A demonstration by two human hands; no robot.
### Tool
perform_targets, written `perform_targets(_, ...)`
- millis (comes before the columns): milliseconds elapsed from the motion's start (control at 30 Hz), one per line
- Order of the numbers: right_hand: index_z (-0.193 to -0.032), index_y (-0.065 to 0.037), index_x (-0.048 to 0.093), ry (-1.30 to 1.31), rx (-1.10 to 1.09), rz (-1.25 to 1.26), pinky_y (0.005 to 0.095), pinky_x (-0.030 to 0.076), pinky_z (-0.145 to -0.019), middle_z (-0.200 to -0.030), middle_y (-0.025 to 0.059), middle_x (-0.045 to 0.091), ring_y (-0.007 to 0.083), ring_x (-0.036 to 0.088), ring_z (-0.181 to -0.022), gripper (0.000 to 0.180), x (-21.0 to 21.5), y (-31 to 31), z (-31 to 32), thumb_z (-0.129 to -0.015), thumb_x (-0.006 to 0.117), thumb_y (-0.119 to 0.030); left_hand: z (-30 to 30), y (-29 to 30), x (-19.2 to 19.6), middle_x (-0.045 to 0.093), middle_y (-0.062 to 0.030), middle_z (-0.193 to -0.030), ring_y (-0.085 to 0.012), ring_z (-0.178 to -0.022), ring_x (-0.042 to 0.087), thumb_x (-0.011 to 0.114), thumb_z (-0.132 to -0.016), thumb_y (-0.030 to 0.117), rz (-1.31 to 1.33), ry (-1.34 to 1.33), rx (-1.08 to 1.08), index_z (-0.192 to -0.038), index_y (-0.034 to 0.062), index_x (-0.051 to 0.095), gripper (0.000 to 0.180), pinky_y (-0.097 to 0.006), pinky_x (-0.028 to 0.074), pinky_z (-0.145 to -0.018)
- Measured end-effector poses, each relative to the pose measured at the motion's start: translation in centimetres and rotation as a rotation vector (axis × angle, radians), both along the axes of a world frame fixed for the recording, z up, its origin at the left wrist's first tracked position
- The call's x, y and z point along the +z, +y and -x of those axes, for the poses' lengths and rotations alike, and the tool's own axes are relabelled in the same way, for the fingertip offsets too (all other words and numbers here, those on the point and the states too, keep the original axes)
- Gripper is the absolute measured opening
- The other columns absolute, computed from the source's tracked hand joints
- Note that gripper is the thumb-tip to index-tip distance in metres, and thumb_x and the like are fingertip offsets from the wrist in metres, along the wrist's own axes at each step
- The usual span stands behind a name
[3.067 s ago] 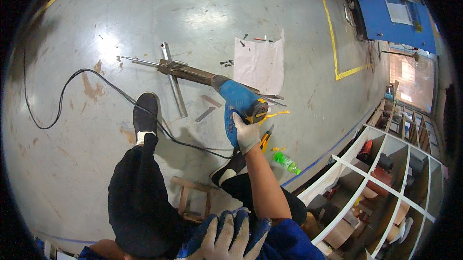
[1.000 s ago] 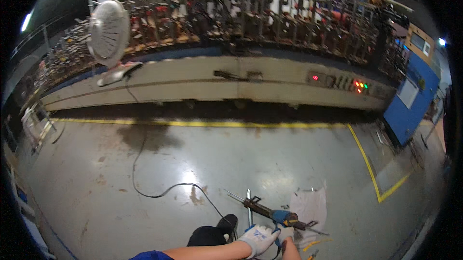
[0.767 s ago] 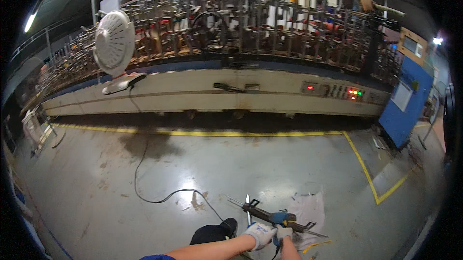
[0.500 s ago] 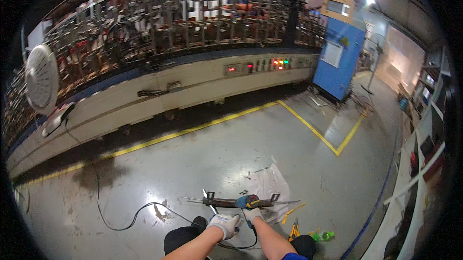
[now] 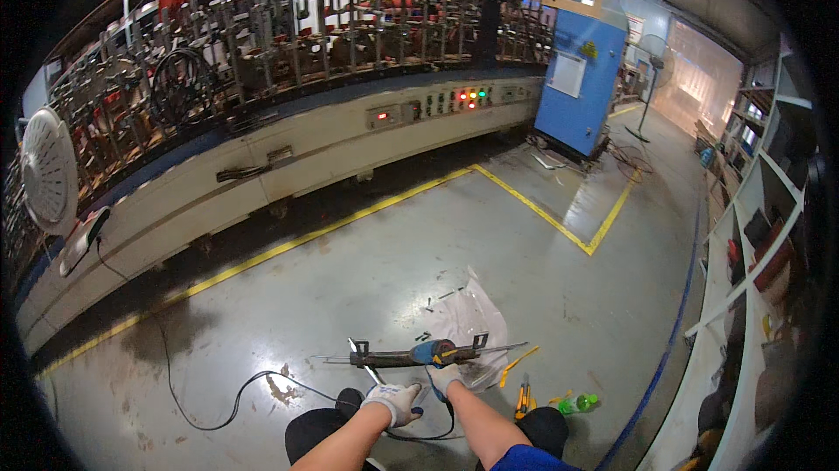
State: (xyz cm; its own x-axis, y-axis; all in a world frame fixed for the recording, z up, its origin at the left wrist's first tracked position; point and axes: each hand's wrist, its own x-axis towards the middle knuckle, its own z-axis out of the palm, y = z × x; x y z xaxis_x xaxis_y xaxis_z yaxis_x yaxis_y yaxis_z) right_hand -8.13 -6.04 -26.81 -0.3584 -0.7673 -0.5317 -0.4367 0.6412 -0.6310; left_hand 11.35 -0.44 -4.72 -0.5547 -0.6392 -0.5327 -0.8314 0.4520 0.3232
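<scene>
A dark metal bar with upright brackets and thin rods (image 5: 384,358) lies crosswise on the floor before me. My right hand (image 5: 444,377), gloved, is closed around a blue corded power tool (image 5: 426,352) resting over the bar; the fingers partly hide its grip. My gloved left hand (image 5: 395,402) is closed at the lower end of a long silvery wrench (image 5: 374,375), whose far part passes by the bar's left bracket. A black cord (image 5: 450,423) loops below the right hand.
White sheeting (image 5: 481,314) and small dark pieces lie beyond the bar. A yellow-handled tool (image 5: 523,399), a yellow strip (image 5: 517,366) and a green bottle (image 5: 578,404) are at the right. Behind stand a long machine (image 5: 332,135), a blue cabinet (image 5: 572,78) and white shelves (image 5: 743,296).
My view has shifted, so the scene sits a little further left and the machine higher. Both hands keep hold of their tools at the bar.
</scene>
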Motion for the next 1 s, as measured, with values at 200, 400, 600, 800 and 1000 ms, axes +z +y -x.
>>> perform_targets(200,-0.146,0.000,0.050,-0.029,0.032,-0.010,0.0438,0.045,-0.110,-0.144,0.0270,0.056,0.0364,0.056,-0.134,0.082,1.4,1.4,-0.4,-0.082,0.077,-0.044,0.1,0.3,-0.4,0.073,-0.0219,-0.114,-0.0417,-0.108,0.069,0.068,-0.092,0.049,-0.016,-0.032,-0.006,-0.150,0.0108,0.044,0.074,-0.049,0.055,-0.091)
perform_targets(400,-0.148,-0.003,0.047,-0.061,0.008,0.027,0.0437,0.044,-0.111,-0.145,0.0203,0.057,0.0364,0.054,-0.135,0.080,-1.4,0.8,-0.1,-0.083,0.078,-0.039,-0.1,-0.1,-1.2,0.073,-0.0210,-0.115,-0.0417,-0.104,0.070,0.067,-0.092,0.049,-0.029,-0.042,-0.016,-0.152,0.0120,0.044,0.075,-0.049,0.056,-0.089)
perform_targets(600,-0.132,-0.002,0.063,-0.015,-0.079,0.019,0.0452,0.048,-0.107,-0.137,0.0226,0.063,0.0388,0.060,-0.128,0.067,-4.1,0.8,1.0,-0.080,0.078,-0.041,0.9,0.4,0.0,0.073,-0.0208,-0.115,-0.0416,-0.105,0.070,0.065,-0.093,0.052,-0.044,-0.059,-0.021,-0.151,0.0125,0.044,0.073,-0.049,0.055,-0.089)
perform_targets(800,-0.132,-0.002,0.065,-0.017,-0.047,-0.066,0.0452,0.049,-0.105,-0.133,0.0239,0.066,0.0395,0.061,-0.126,0.068,-0.4,1.5,-1.5,-0.080,0.076,-0.045,-0.1,1.3,-0.5,0.071,-0.0234,-0.120,-0.0420,-0.111,0.067,0.066,-0.093,0.051,-0.088,-0.067,0.010,-0.151,0.0124,0.044,0.073,-0.049,0.054,-0.093)
perform_targets(1000,-0.134,0.007,0.059,-0.136,-0.081,-0.045,0.0429,0.047,-0.108,-0.137,0.0252,0.063,0.0370,0.060,-0.129,0.083,2.2,2.3,-1.7,-0.079,0.080,-0.052,-0.2,0.9,0.4,0.069,-0.0224,-0.123,-0.0409,-0.114,0.066,0.066,-0.094,0.049,-0.063,-0.062,0.003,-0.150,0.0125,0.045,0.070,-0.050,0.053,-0.095)
